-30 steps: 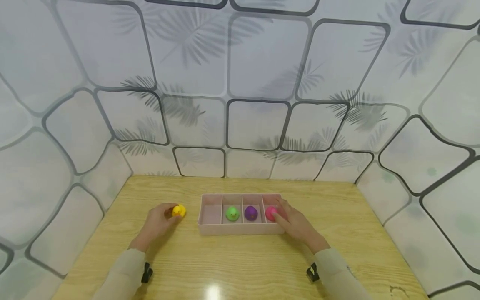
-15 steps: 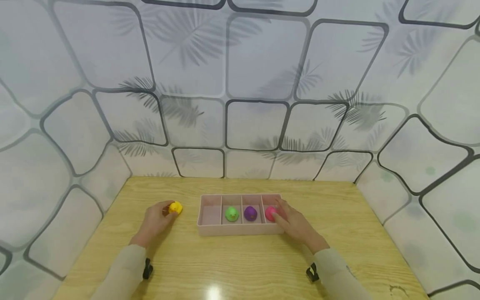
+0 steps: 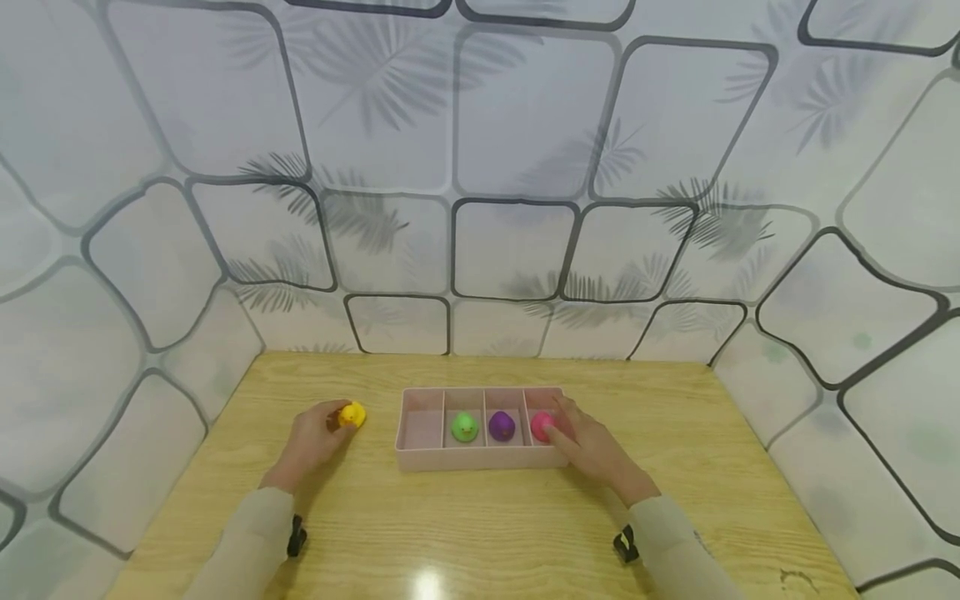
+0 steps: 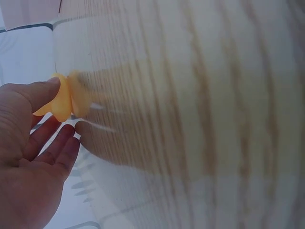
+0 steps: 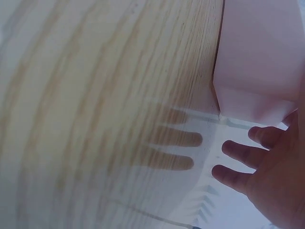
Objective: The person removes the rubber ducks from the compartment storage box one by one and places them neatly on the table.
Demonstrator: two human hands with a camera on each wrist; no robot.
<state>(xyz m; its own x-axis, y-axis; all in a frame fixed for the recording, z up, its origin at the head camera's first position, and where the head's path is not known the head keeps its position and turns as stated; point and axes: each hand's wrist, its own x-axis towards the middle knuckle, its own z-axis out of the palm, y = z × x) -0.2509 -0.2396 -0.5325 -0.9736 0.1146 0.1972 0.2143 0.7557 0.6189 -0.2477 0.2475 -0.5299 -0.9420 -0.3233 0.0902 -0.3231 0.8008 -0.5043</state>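
Observation:
My left hand pinches a small yellow toy duck between thumb and fingers, left of the box. In the left wrist view the duck is right at the tabletop, beside its reflection. A pale pink box with several compartments stands in the middle. My right hand reaches over its right end, thumb and forefinger at a pink toy duck, partly hidden by them. In the right wrist view the other fingers extend outside the box wall.
A green toy duck and a purple one sit in the middle compartments; the leftmost compartment shows only its floor. The shiny wood-grain table meets patterned walls at the back and sides.
My left hand has shifted slightly left and away from me with the yellow duck, then stayed there. The right hand and the box have kept their places.

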